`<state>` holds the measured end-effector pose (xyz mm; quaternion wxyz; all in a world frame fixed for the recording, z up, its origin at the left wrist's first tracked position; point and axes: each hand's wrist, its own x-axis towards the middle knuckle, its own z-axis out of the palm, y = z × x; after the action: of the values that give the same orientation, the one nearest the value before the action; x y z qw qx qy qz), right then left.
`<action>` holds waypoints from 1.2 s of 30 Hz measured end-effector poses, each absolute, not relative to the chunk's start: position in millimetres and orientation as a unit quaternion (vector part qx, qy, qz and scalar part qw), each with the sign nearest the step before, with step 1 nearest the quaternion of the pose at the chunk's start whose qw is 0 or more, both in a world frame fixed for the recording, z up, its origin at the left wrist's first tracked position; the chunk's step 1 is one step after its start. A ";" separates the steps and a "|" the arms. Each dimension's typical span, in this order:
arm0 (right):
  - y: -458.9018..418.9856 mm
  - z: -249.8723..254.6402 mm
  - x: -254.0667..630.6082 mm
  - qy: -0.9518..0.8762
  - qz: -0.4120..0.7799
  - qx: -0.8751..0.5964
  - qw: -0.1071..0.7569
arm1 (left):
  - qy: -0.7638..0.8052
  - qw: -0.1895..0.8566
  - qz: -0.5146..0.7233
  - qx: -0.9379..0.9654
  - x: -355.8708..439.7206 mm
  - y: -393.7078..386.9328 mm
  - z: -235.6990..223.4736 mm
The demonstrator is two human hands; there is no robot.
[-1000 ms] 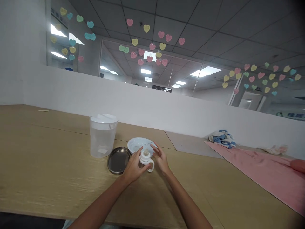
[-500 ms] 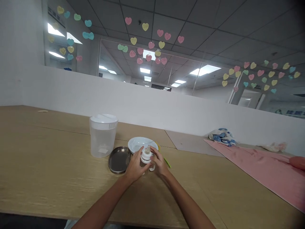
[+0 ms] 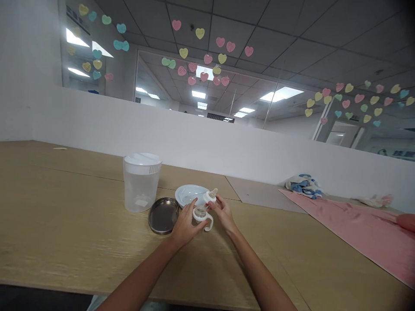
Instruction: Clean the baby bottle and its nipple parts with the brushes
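My left hand (image 3: 185,224) is closed around a clear baby bottle (image 3: 200,212) with a white collar and a curved white handle on its right side. The bottle's mouth shows uncovered. Just above and to the right, my right hand (image 3: 224,212) grips the bottle's nipple cap (image 3: 210,196), a white ring with a translucent teat that tilts to the right. Cap and bottle are apart. Behind both hands lies a white bowl (image 3: 182,193), partly covered by the fingers and cap. A round metal tray (image 3: 163,216) rests left of my left hand.
A translucent lidded bucket (image 3: 141,185) stands behind the tray on the wooden table (image 3: 81,224). Toward the right, a pink cloth (image 3: 353,229) covers part of the table, with a crumpled blue-and-white cloth (image 3: 304,186) near the wall (image 3: 201,134).
The nipple cap has come off the bottle. My right hand has lifted it up and to the right, while my left hand still holds the bottle.
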<state>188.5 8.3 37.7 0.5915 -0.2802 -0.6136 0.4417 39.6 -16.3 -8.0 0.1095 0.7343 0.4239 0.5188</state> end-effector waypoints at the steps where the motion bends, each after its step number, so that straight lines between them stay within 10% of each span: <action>1: 8.3 40.6 190.1 -0.597 0.458 -0.279 0.597 | 0.424 0.110 0.519 0.735 39.5 -16.3 -8.0; 36: 57.8 5.8 203.7 -0.402 0.465 -0.306 0.727 | 0.425 0.091 0.517 0.738 40.5 -17.7 -6.5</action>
<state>203.7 57.8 5.8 0.7268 -0.3063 -0.4023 0.4648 40.5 -17.7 -6.5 0.0906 0.7378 0.4249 0.5166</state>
